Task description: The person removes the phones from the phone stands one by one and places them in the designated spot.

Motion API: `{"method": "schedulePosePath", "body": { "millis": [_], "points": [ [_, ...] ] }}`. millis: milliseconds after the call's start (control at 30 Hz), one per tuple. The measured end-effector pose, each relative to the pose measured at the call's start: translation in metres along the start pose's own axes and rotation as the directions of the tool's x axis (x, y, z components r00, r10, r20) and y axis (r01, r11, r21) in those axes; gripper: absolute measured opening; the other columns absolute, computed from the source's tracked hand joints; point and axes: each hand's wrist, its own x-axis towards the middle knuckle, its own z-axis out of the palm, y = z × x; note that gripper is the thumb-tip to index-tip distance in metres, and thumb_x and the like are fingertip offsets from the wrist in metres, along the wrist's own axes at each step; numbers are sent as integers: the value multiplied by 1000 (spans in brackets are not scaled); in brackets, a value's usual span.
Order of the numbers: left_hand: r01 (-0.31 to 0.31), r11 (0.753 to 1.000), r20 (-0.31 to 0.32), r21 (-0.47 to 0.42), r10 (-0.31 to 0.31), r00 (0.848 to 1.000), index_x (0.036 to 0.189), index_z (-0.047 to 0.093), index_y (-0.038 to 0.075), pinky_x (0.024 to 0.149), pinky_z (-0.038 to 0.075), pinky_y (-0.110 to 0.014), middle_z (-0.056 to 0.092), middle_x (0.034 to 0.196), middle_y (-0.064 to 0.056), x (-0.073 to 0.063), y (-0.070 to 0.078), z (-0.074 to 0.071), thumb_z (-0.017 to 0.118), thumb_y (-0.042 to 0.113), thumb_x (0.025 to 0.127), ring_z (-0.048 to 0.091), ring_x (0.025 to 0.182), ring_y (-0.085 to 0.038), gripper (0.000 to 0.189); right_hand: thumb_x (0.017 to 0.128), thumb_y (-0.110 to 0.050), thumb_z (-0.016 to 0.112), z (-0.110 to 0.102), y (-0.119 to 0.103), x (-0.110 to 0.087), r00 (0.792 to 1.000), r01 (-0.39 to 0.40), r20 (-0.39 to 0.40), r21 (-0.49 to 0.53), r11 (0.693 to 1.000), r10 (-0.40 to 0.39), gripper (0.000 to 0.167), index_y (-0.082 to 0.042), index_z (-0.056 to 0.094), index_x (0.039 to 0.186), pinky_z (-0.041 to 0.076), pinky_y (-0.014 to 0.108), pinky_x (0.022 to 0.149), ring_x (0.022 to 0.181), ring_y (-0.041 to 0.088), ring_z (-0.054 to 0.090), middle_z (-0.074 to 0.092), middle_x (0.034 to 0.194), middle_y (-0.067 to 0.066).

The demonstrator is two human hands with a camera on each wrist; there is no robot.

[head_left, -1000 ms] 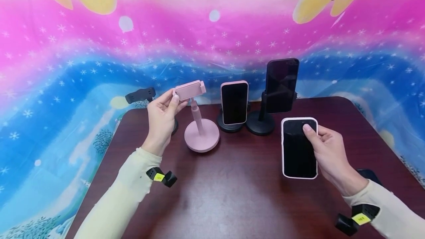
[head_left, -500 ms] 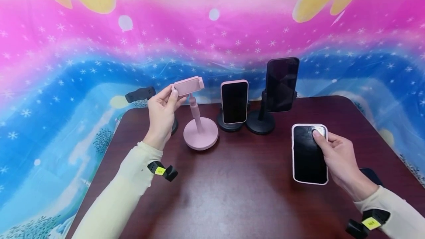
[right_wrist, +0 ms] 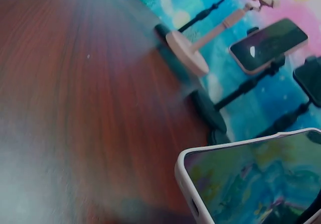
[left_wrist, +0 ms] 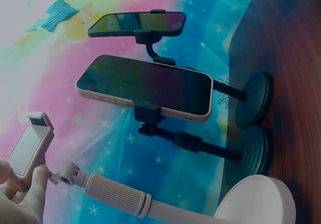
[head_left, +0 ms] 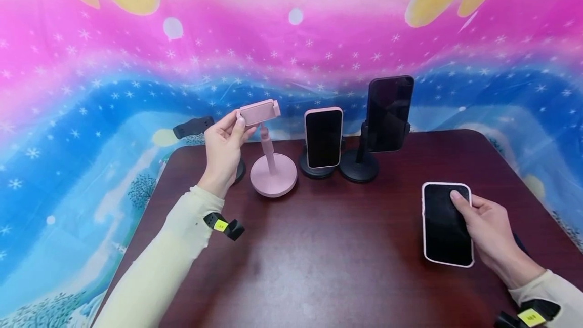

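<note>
My left hand (head_left: 223, 148) pinches the left end of the clamp head on a pink phone stand (head_left: 273, 176). That clamp holds no phone, and the stand's round base is on the table. In the left wrist view, thumb and fingers grip the clamp head (left_wrist: 31, 151) by its lower end. My right hand (head_left: 489, 232) holds a smartphone (head_left: 446, 227) in a white case by its right side, thumb over the dark screen. The same phone (right_wrist: 251, 179) fills the lower right of the right wrist view, its screen reflecting colours.
Behind stand two black phone stands, one bearing a pink-cased phone (head_left: 324, 138), the other a larger dark phone (head_left: 389, 113). Another black stand's clamp (head_left: 193, 127) shows at the left, partly hidden by my left hand. A dark object lies partly hidden behind my right wrist.
My right hand has moved right and towards me with the white-cased phone. My left hand keeps hold of the pink clamp head, which stands slightly higher in the head view.
</note>
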Motion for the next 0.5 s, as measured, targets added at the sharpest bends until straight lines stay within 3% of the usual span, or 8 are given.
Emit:
{"method": "schedulePosePath", "body": {
  "millis": [500],
  "points": [
    [75, 997, -28, -23, -75, 997, 148, 49, 3, 98, 57, -25, 58, 145, -18, 16, -8, -4, 51, 14, 105, 68, 121, -25, 45, 103, -31, 58, -30, 27, 2, 996, -83, -43, -65, 994, 80, 27, -36, 75, 83, 57, 25, 51, 57, 7, 71, 75, 67, -11]
  ]
}}
